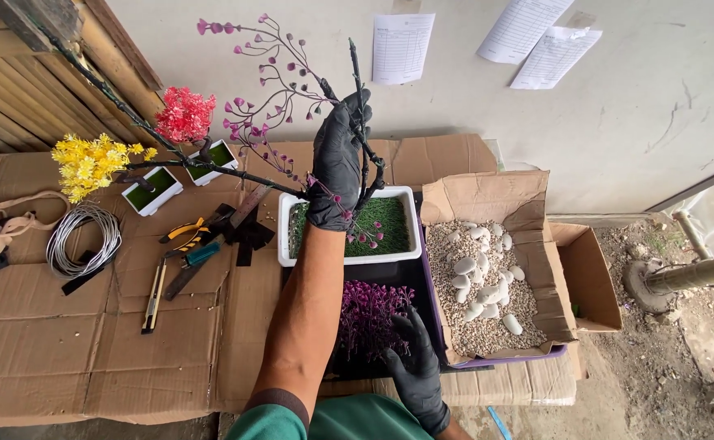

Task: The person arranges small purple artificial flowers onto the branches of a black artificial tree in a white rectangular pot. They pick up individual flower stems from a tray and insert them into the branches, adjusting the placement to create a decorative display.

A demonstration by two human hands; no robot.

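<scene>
Fingers (pixel 349 110) of the left hand (pixel 337 163), gloved in black, are wrapped tight round a dark twisted branch (pixel 363 147) and hold it upright over the white rectangular planter (pixel 347 226); the grip sits partway up the stem, which seems to keep the top-heavy crown steady while the foot meets the green turf inside the planter. From that branch thin wires fan up and left, tipped with small pink-purple buds (pixel 263 69) — held high, they stay clear of everything below.

The right hand (pixel 416 371), also gloved, is lower and nearer the body; its fingers are bent into a clump of purple sprigs (pixel 369 314) lying in a black tray (pixel 349 363), whether pinching one or only resting on them I cannot tell. That tray sits just in front of the planter, so stock is within reach of the free hand.

Just right of both, a torn cardboard box (pixel 536 244) holds grey gravel with larger white pebbles (pixel 479 277) on top. To the left, on the cardboard-covered bench (pixel 63 350), lie pliers and cutters (pixel 190 244), a coil of pale wire (pixel 84 240), and two small white pots (pixel 182 175); a long dark branch bearing red blossoms (pixel 184 114) and yellow blossoms (pixel 88 163) crosses above the pots. Printed sheets (pixel 402 47) are stuck on the wall behind.
</scene>
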